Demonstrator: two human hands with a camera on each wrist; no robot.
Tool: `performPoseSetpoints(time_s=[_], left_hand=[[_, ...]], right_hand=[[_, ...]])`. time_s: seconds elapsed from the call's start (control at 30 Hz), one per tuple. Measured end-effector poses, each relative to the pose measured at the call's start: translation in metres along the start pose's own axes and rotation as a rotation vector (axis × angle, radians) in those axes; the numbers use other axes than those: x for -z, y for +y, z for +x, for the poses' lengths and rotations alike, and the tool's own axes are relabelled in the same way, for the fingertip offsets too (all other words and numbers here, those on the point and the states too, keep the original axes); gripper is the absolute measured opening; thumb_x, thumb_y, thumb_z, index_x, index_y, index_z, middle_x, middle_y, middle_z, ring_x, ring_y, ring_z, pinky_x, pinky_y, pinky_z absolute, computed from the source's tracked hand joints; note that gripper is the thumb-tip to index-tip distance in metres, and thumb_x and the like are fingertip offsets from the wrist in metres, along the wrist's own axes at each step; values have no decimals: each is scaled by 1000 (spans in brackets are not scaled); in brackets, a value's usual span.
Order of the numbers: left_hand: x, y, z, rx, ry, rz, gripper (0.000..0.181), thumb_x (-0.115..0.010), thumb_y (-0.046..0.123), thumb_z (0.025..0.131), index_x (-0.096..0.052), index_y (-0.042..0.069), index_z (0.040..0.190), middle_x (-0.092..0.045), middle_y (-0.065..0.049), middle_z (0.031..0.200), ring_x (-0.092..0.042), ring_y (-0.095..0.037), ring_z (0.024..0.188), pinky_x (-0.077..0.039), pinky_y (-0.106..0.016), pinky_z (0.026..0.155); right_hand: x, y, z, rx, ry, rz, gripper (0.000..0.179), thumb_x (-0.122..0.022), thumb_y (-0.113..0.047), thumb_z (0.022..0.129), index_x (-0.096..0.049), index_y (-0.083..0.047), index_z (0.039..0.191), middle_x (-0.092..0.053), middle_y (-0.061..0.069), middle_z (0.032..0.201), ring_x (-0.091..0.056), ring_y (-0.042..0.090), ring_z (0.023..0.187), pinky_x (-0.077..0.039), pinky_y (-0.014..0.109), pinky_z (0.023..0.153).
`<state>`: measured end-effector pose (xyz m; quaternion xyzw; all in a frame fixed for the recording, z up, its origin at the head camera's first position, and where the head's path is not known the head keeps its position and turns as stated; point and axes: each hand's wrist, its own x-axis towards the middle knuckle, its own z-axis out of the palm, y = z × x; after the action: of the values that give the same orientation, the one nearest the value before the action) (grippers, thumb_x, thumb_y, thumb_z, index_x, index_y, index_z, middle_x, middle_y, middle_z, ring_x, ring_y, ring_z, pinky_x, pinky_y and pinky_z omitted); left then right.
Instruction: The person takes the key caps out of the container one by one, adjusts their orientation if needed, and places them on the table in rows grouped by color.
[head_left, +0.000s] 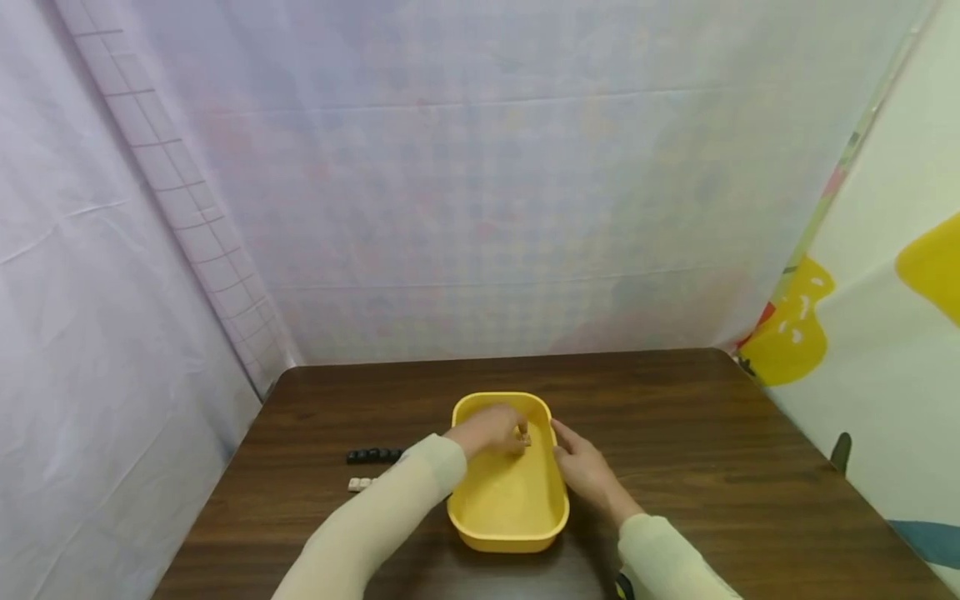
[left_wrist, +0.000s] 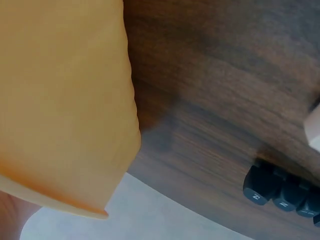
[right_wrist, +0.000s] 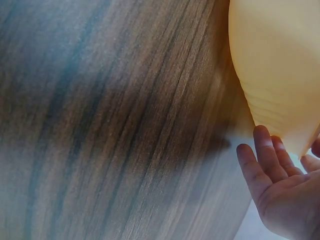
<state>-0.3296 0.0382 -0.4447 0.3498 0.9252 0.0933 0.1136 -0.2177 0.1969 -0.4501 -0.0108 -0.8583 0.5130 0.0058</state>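
A yellow plastic basin [head_left: 517, 500] stands on the dark wooden table. My left hand [head_left: 495, 429] reaches over its left rim, fingers bent down inside near the far end. At its fingertips is a small pale piece [head_left: 527, 440], perhaps a keycap, mostly covered by the fingers. My right hand [head_left: 588, 471] lies along the basin's right side. In the right wrist view, its fingers [right_wrist: 267, 155] extend loosely against the outer wall. To the left lie a row of black keycaps [head_left: 373, 456] and white keycaps [head_left: 363, 484], the latter partly behind my left sleeve.
The brown wooden table [head_left: 690, 450] reaches to a pale curtain [head_left: 487, 208] at the back. Another curtain [head_left: 97, 333] hangs at the left, and a printed cloth [head_left: 870, 375] at the right. A small black and yellow object [head_left: 624, 586] shows beside my right sleeve.
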Motion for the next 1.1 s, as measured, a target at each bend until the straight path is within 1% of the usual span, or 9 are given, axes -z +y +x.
performPoseSetpoints(time_s=[0.1, 0.2, 0.3, 0.47, 0.53, 0.63, 0.77, 0.9, 1.1], left_hand=[[-1, 1, 0, -7, 17, -39, 31, -73, 30, 92, -73, 10, 115, -71, 0, 106, -62, -10, 85, -51, -26, 79], [-2, 2, -1, -30, 13, -38, 38, -75, 32, 90, -71, 10, 121, -70, 0, 113, -63, -10, 93, -51, -26, 85], [-3, 4, -3, -62, -12, -19, 30, -73, 28, 92, -72, 12, 117, -71, 4, 106, -62, -8, 87, -50, -25, 79], [-4, 4, -5, -85, -2, 26, 7, -71, 15, 92, -75, 12, 98, -68, 6, 85, -57, -7, 72, -48, -21, 67], [-3, 3, -8, -85, 11, 41, 8, -71, 13, 91, -75, 11, 97, -69, 4, 87, -59, -8, 75, -49, -21, 68], [2, -1, -13, -91, 31, 11, 17, -69, 11, 92, -75, 6, 106, -72, -1, 100, -64, -11, 87, -52, -23, 76], [11, -9, -23, -110, 79, -52, 25, -64, 10, 94, -73, 4, 116, -71, -5, 112, -66, -15, 99, -52, -26, 84], [24, -18, -39, -112, 159, -136, 24, -64, 8, 93, -73, 4, 115, -72, -5, 107, -65, -15, 95, -52, -28, 82], [40, -36, -69, -48, 250, -269, 23, -67, 9, 92, -73, 4, 114, -72, -5, 103, -64, -16, 89, -53, -31, 77]], right_hand=[[0, 0, 0, 2, 0, -11, 51, -44, -8, 102, -36, 1, 151, -48, 30, 141, -61, 33, 111, -49, 48, 94], [-1, 0, 2, 2, 0, -24, 51, -44, -9, 102, -36, 0, 151, -48, 29, 142, -60, 32, 113, -48, 49, 95], [-3, -1, 2, 1, -3, -26, 51, -44, -9, 102, -37, 0, 151, -48, 29, 142, -59, 31, 113, -48, 49, 95], [-4, -1, 2, 7, -6, -7, 51, -44, -9, 102, -37, 1, 151, -51, 29, 139, -61, 31, 109, -49, 47, 93], [-5, -1, 2, 9, -5, -5, 51, -45, -9, 102, -37, 1, 151, -52, 28, 138, -61, 30, 108, -49, 46, 92], [-5, -1, 3, 8, -1, -7, 51, -45, -9, 101, -38, 1, 150, -54, 28, 136, -61, 30, 107, -49, 46, 92], [-4, 0, 3, -5, 6, -23, 51, -46, -9, 101, -38, 0, 151, -53, 29, 137, -61, 30, 107, -48, 47, 93], [-3, 0, 4, -25, 8, -27, 51, -45, -10, 102, -37, -2, 152, -51, 28, 139, -60, 30, 109, -46, 48, 95], [-2, 2, 5, -23, -3, 0, 52, -44, -12, 102, -36, -2, 152, -50, 27, 141, -58, 31, 112, -44, 49, 97]])
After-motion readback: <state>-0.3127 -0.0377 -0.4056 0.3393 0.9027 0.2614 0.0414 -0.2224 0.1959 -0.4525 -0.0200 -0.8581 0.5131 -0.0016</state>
